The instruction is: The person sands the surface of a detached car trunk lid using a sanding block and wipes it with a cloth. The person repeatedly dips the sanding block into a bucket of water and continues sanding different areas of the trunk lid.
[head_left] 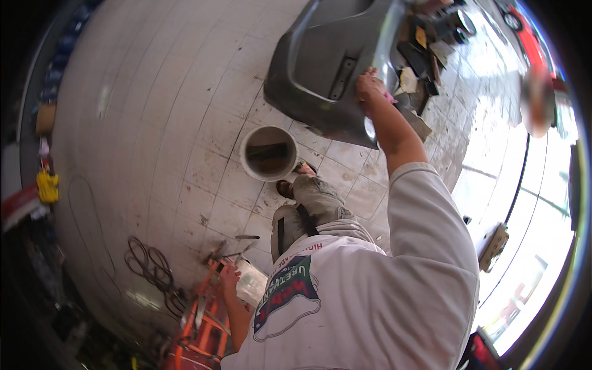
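Observation:
A dark grey car body panel (308, 74), with a recess and a black slot, stands ahead of me to the right. My right hand (371, 89) reaches out to its right edge, fingers bent over the surface. A bit of a pink pad (390, 97) shows under that hand; the rest of it is covered. Down at my left side hangs my left hand (229, 277), fingers loosely apart and nothing visible in them. Beyond it lies an orange-red floor jack (203, 327). A white bucket (244, 161) holding murky water and a dark flat piece stands by my feet.
Cans, boxes and scraps (422, 55) crowd behind the panel on the right. A coiled hose (151, 265) lies on the tiled floor (166, 123) to the left. A power strip (494, 248) with a black cable is at the right. Farther right is a red car (531, 43).

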Demonstrator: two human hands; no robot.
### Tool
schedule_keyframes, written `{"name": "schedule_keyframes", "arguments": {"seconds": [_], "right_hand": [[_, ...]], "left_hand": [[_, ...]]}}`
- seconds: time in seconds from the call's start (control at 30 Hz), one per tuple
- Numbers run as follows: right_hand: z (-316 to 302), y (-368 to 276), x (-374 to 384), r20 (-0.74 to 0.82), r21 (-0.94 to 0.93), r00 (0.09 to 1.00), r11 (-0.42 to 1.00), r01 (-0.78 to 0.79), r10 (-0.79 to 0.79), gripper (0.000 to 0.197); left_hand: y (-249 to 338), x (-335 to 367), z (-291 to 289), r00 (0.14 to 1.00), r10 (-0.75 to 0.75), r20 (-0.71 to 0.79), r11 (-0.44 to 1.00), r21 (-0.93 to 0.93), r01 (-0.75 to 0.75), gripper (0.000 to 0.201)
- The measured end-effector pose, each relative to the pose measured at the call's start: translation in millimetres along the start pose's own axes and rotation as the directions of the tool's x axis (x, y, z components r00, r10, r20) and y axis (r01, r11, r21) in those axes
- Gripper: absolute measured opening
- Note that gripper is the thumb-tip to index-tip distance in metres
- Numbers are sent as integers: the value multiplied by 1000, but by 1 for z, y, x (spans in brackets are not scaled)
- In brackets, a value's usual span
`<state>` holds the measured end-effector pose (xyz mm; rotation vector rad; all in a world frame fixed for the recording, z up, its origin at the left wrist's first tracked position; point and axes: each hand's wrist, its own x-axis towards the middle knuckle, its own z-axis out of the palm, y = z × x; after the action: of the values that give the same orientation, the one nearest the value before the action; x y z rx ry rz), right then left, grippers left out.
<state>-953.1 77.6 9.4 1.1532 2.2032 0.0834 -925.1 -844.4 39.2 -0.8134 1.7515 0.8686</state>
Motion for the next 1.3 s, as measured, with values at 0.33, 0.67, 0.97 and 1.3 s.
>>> {"name": "schedule_keyframes", "arguments": {"seconds": [0.33, 0.67, 0.97, 1.3], "right_hand": [[-51, -9, -29, 26, 191, 999, 981, -41, 37, 57], [-37, 70, -46, -253, 850, 963, 456, 265, -89, 103], [-34, 178, 53, -213, 975, 939, 115, 188, 271, 61], [19, 259, 173, -196, 598, 927, 788, -145, 319, 99]], "left_hand": [[275, -31, 86, 820, 572, 15, 784, 285, -552, 31], [177, -18, 120, 862, 305, 405, 321, 808, -493, 33], [348, -35, 206, 941, 320, 110, 790, 518, -329, 35], [469, -89, 320, 821, 486, 298, 622, 542, -565, 37]]}}
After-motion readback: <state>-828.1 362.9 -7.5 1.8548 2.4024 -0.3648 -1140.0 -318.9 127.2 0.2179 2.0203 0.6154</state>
